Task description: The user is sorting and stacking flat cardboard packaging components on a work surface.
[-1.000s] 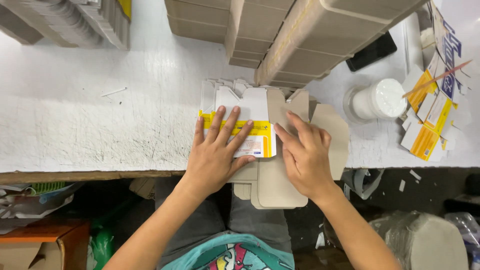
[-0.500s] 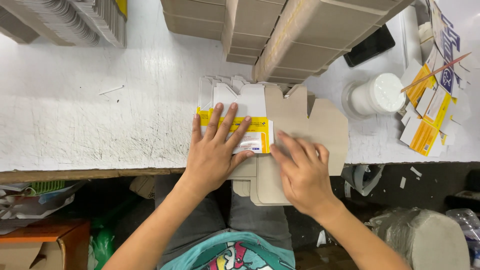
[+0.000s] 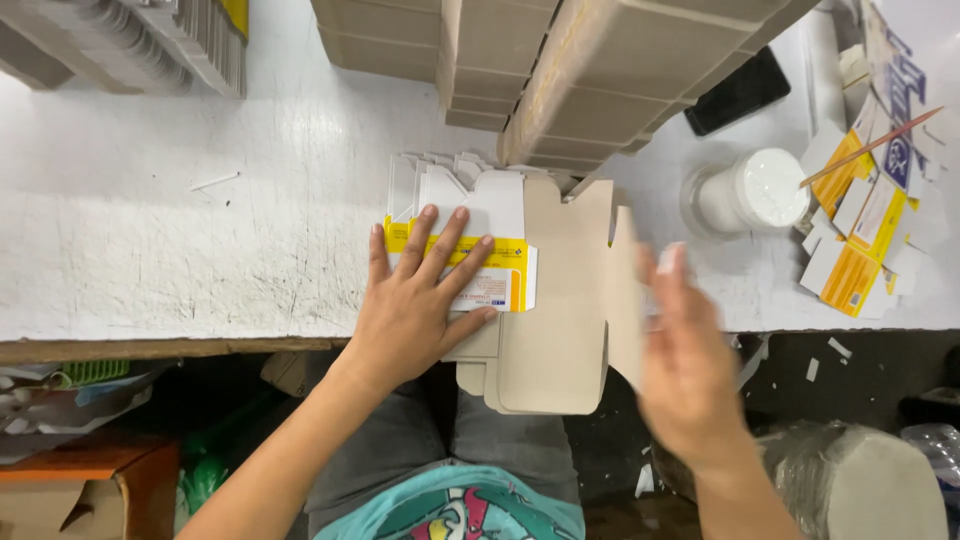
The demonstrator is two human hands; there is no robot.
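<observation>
Flat on the work, the left hand (image 3: pixel 420 300) is lying palm down with its fingers spread, pressing on a flattened white and yellow printed carton blank (image 3: pixel 470 250) without curling around it, the forearm reaching up from the lower left. Over to the right, the right hand (image 3: pixel 685 360) is hovering blurred, fingers extended and loosely together, gripping nothing, its fingertips close to the right flap of a plain brown unfolded cardboard blank (image 3: pixel 560 300). That brown blank is lying on the white scuffed worktable (image 3: pixel 150 220), partly overhanging the near edge above the person's lap, with its long axis running from the person toward the far side and its notched tabs pointing away. The printed carton is resting on the brown blank's left part and on a fanned stack of similar white blanks, its yellow band running left to right. Rows of stacked brown cardboard pieces (image 3: pixel 600 70) are crowding the table just beyond the blanks. A round white plastic tub (image 3: pixel 750 190) is sitting to the right, near a heap of yellow and white printed cartons (image 3: pixel 860 240), and a black phone (image 3: pixel 740 90) is lying behind the tub.
</observation>
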